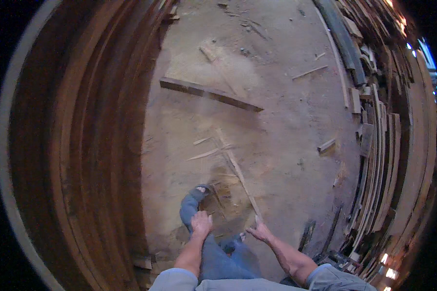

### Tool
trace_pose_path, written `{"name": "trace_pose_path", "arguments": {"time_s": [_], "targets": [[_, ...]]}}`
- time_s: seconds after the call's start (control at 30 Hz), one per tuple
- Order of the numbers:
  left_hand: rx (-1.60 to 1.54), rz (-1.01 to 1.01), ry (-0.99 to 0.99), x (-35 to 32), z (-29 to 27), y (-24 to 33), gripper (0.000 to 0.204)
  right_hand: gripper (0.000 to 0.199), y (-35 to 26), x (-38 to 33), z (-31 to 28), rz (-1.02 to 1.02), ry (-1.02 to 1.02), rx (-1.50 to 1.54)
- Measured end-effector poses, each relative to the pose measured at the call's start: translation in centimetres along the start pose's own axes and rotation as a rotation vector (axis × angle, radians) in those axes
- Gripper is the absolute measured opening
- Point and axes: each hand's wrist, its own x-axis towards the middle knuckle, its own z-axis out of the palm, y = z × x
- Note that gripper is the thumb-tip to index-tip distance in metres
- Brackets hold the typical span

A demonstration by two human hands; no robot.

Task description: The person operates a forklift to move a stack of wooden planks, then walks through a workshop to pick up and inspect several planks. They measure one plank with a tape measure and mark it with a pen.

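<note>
Head view: dusty floor (286,121), left edge lined by dark boards (97,145), right edge by stacked planks (383,169). Pale wood strip (241,174) slants from mid-floor toward the near side; its near end meets the right hand's (260,232) fingertips in view. Whether it is gripped, cannot tell. Left hand (201,223) over the blue trousers (218,262), its grip unclear. Splinters (204,154) left of the strip's far end. Beyond, a dark beam (211,94), one end near the floor's left edge. Short block (326,146) toward the right edge.
</note>
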Motion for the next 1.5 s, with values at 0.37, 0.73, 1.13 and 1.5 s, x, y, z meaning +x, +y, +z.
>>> {"name": "trace_pose_path", "arguments": {"time_s": [0.37,0.73,1.13,1.5], "targets": [[0.32,-0.2,-0.123,-8.7,-5.3,-4.0,0.031,0.083,1.7,-9.2,-15.0,-0.194,0.094,0.605],[0.171,0.062,-0.017,-8.2,3.8,21.1,0.037,0.075,36.3,-10.5,-21.7,0.064,0.379,0.988],[-0.175,-0.01,-0.142,9.6,9.3,45.9,0.043,0.015,61.2,-14.6,-17.3,0.666,0.403,1.678],[-0.266,0.226,-0.26,15.9,16.4,82.8,0.044,0.068,65.5,-2.0,-47.0,0.369,0.449,1.097]]}}
